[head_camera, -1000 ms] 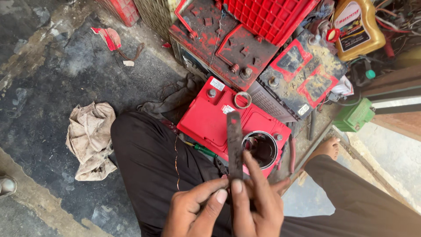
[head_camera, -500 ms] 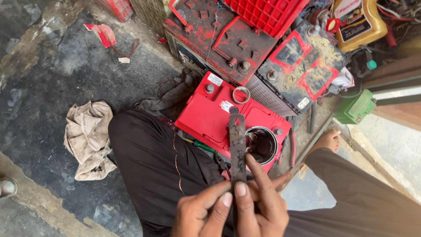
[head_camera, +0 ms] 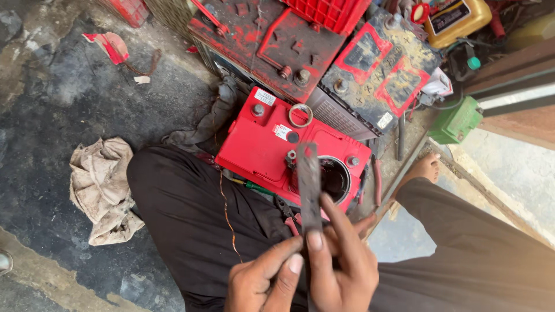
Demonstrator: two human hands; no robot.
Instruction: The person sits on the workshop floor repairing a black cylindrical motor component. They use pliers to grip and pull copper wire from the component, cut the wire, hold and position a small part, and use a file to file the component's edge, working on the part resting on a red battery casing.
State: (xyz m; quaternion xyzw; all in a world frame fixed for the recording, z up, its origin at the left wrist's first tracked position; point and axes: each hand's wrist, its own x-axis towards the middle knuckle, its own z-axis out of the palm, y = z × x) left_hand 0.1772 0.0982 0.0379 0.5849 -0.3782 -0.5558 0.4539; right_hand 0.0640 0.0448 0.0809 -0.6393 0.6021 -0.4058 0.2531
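Both of my hands hold a flat dark metal strip upright in front of me. My left hand pinches its lower end with thumb and forefinger. My right hand wraps around it just beside, fingers pointing up along the strip. Behind the strip lies a red battery on the floor between my legs, with a round hole cut in its top and a metal ring resting on it.
Two more worn batteries stand behind the red one, with a red crate on top. A yellow jug and a green box sit at right. A dirty rag lies at left. My bare foot rests beside the battery.
The view has shifted slightly downward; both hands keep hold of the metal strip, which stays upright in almost the same place over the red battery.
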